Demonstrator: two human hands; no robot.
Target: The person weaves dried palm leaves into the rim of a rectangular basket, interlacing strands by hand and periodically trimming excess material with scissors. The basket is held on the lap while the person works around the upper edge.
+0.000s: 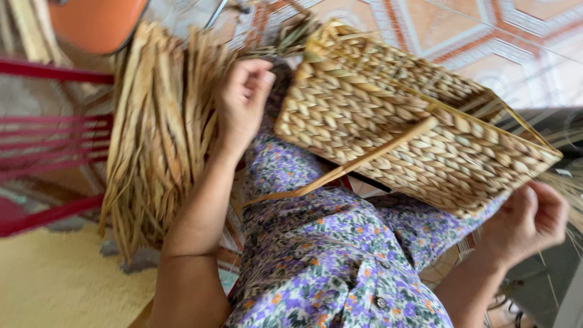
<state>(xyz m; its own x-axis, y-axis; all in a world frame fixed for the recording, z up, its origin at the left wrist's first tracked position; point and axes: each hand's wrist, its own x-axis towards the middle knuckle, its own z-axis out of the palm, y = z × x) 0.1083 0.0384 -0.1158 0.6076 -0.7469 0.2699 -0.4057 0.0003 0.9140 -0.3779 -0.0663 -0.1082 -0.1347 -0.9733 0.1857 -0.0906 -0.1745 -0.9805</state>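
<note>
Woven basket (413,127) resting on lap, over floral dress (328,255). Left hand (243,100) curled shut at basket's corner; right hand (528,222) loosely closed by opposite edge, maybe pinching a strand. Prob. light, stiff-walled, loose ends fragile; best gripped by rim w/ 2 hands. Dried straw bundle (158,133) beside.

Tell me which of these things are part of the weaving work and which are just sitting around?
In use:
woven basket resting on the lap
loose strand trailing from the basket
left hand at the basket's edge
right hand by its far corner
bundle of dried fibre strips

Lying about:
red rack
orange container
yellow mat
</note>
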